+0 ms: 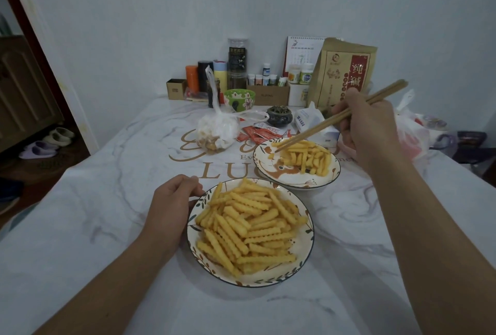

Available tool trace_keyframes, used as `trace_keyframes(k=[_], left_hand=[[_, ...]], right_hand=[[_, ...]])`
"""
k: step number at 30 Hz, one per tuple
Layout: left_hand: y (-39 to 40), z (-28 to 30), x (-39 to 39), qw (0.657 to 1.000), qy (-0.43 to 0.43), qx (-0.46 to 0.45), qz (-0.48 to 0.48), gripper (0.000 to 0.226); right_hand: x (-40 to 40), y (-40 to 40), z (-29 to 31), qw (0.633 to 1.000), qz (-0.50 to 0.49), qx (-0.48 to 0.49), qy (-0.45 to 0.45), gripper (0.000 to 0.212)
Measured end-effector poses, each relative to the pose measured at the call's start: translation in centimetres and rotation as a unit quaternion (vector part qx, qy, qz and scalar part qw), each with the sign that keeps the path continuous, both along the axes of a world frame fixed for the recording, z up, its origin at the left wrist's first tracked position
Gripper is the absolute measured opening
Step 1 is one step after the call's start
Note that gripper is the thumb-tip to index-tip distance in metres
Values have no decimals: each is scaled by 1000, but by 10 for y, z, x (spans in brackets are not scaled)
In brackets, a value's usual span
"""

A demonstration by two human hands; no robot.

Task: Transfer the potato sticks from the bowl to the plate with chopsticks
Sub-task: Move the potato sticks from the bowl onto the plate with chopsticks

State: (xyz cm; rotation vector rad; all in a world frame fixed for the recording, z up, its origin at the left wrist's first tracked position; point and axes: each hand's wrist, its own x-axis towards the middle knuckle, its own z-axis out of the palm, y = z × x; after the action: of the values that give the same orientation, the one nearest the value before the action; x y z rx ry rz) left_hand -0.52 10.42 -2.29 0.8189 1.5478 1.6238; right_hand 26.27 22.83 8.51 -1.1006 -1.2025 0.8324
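- Over the far dish, my right hand (369, 131) grips a pair of wooden chopsticks (341, 116), fingers curled round their upper part.
- Their tips reach down to the left side of the plate (268, 167), among the small heap of potato sticks (308, 157) lying there; whether the tips pinch one I cannot tell.
- Nearer me, my left hand (171, 211) holds the left rim of the bowl (308, 249), fingers curled at its edge.
- Most of the crinkle-cut sticks (249, 224) lie piled in that bowl, which sits just in front of the plate.
- Both dishes stand on a marbled white tablecloth (107, 227).
- Beyond the plate lie red sachets (257, 133), a knotted plastic bag (217, 131) and a brown paper packet (343, 72) near the wall.
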Motion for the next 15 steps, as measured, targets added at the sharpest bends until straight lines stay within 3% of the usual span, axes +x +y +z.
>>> trace_keyframes(k=[3, 7, 15], left_hand=[[0, -1, 1, 1000, 13, -3, -6, 26], [1, -3, -1, 999, 31, -7, -11, 29], [2, -3, -1, 999, 32, -15, -10, 29]], right_hand=[[11, 11, -10, 988, -100, 61, -102, 39], [14, 11, -13, 974, -119, 96, -165, 38], [3, 15, -34, 961, -5, 104, -257, 37]])
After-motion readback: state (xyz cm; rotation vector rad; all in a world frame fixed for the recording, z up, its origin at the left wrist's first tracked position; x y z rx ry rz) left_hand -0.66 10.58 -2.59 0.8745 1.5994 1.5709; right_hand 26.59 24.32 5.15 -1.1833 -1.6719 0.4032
